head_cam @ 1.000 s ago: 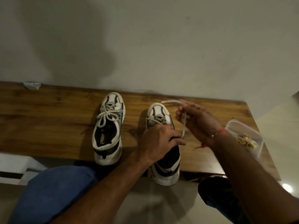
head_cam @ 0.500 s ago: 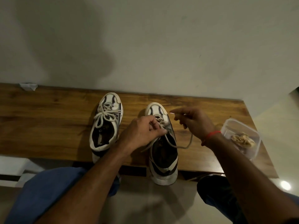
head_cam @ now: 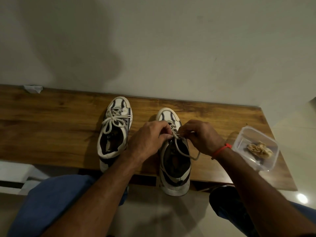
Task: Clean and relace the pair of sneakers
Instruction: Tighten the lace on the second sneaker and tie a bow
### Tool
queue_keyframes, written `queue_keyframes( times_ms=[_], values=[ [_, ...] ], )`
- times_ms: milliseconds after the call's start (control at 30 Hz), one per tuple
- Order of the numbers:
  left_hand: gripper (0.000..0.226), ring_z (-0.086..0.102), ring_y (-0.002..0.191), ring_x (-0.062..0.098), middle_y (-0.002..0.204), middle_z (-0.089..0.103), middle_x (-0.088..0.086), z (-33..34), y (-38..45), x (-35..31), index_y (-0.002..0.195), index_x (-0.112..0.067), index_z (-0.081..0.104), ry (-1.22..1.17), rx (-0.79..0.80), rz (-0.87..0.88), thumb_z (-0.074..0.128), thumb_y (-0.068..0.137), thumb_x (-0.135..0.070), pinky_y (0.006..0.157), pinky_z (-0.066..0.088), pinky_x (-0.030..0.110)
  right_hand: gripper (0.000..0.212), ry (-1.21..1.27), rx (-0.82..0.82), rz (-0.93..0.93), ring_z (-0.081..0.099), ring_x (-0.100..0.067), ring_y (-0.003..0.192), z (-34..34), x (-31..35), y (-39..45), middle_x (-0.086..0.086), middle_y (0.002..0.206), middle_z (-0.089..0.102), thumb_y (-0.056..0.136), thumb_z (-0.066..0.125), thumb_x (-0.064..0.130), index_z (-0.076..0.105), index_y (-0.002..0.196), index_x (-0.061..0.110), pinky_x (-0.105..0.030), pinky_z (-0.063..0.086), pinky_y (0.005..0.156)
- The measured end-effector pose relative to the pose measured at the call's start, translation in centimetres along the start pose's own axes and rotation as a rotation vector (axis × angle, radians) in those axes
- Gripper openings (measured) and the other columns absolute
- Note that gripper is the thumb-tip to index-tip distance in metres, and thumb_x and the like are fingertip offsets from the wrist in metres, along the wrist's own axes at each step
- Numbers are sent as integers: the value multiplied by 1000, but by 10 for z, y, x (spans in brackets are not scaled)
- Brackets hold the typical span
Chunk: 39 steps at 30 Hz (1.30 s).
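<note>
Head view, only one. Both hands are working over the tongue of the right-hand sneaker (head_cam: 174, 161). The left hand (head_cam: 150, 141) is curling its fingers and pinching the lace (head_cam: 181, 147) right at the crossing point; the right hand (head_cam: 201, 135) is pinching the other strand just across from the left fingertips, nearly touching them. Probably both are holding the strands taut so the knot can be closed; I judge this as the tying step on the second shoe. A slack loop of lace is trailing back from the fingers toward the heel and hanging over the shoe's right side, below the right wrist with its red band (head_cam: 222, 149).

The sneaker is sitting toes to the wall, its heel overhanging the near edge of the wooden bench (head_cam: 51, 130), likely pulled close for reach. The other sneaker (head_cam: 114, 132) is lying just left of the left hand, apart from it, already laced with a bow. A clear plastic tub (head_cam: 266, 161) holding a crumpled cloth (head_cam: 259, 149) is resting well right of the right fingers, out of the way. A scrap of white paper (head_cam: 33, 88) is lying far left by the wall.
</note>
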<state>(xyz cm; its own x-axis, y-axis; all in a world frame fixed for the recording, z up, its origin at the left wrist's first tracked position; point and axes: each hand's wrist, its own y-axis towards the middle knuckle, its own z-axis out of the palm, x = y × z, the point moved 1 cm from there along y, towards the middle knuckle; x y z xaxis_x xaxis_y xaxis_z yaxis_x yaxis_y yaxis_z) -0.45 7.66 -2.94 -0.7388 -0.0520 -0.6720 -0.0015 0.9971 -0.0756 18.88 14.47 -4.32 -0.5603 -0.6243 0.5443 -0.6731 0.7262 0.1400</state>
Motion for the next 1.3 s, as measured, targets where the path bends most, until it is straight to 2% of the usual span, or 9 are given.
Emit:
queue_keyframes(
  times_ms=[200, 333, 500, 600, 700, 767, 833, 1000, 1300],
  values=[
    [11, 61, 76, -3, 87, 64, -13, 6, -1, -8, 92, -26, 64, -45, -5, -22, 73, 91, -21, 59, 45, 9, 16, 22, -37, -1, 61, -4, 89, 0, 3, 0, 5, 100, 68, 92, 67, 10, 75, 104, 17, -9, 46, 76],
    [11, 61, 69, -5, 84, 64, -15, 11, -4, -10, 89, -31, 65, -101, -44, -68, 75, 90, -25, 57, 47, 11, 15, 103, -17, 100, 61, -2, 92, 2, 4, 0, 11, 100, 65, 93, 66, 11, 74, 103, 18, -14, 49, 80],
    [11, 63, 53, -4, 84, 69, -10, 19, -9, -9, 99, -23, 71, -163, -113, -84, 73, 91, -30, 50, 47, 9, 16, 108, 23, 125, 61, -9, 97, 6, 6, 1, 4, 106, 66, 93, 64, 10, 74, 102, 19, -19, 51, 81],
    [12, 64, 53, -1, 85, 69, -10, 23, -11, -10, 100, -22, 71, -182, -150, -76, 73, 91, -30, 49, 48, 11, 14, 269, 52, 266, 59, -9, 97, 2, 7, 0, 3, 105, 64, 92, 66, 15, 70, 89, 28, -24, 51, 80],
    [14, 65, 58, 1, 93, 69, -9, 23, -10, -8, 104, -21, 71, -164, -137, -52, 71, 93, -29, 50, 48, 12, 11, 526, 76, 407, 65, 1, 82, 2, 9, -3, 3, 92, 70, 93, 64, 14, 73, 90, 20, -13, 49, 66],
    [13, 62, 72, 3, 103, 65, -8, 22, -10, -7, 105, -21, 71, -79, -135, -3, 68, 95, -29, 60, 47, 13, 10, 602, 87, 439, 66, 6, 74, 4, 8, -4, 4, 87, 72, 93, 64, 13, 73, 97, 12, -8, 48, 61],
    [14, 57, 88, 3, 110, 60, -9, 22, -12, -5, 109, -23, 68, 41, -138, 39, 60, 100, -31, 70, 44, 13, 12, 643, 76, 436, 69, 1, 79, 5, 7, -4, 2, 90, 73, 92, 65, 11, 72, 102, 11, -12, 51, 65],
    [28, 56, 85, 9, 125, 49, -6, 31, -12, -2, 121, -24, 51, 304, -146, 18, 32, 109, -40, 73, 54, 31, 4, 628, 53, 450, 67, -3, 77, 6, 5, -2, 0, 86, 71, 90, 69, 20, 71, 90, 16, -17, 51, 66],
    [20, 49, 80, 4, 112, 47, -7, 21, -7, 3, 118, -22, 49, 137, -205, -133, 35, 108, -34, 62, 36, 21, 13, 493, 146, 339, 63, -4, 95, 3, 8, -1, 9, 100, 70, 92, 65, 37, 71, 101, 29, -17, 49, 74]
  ],
)
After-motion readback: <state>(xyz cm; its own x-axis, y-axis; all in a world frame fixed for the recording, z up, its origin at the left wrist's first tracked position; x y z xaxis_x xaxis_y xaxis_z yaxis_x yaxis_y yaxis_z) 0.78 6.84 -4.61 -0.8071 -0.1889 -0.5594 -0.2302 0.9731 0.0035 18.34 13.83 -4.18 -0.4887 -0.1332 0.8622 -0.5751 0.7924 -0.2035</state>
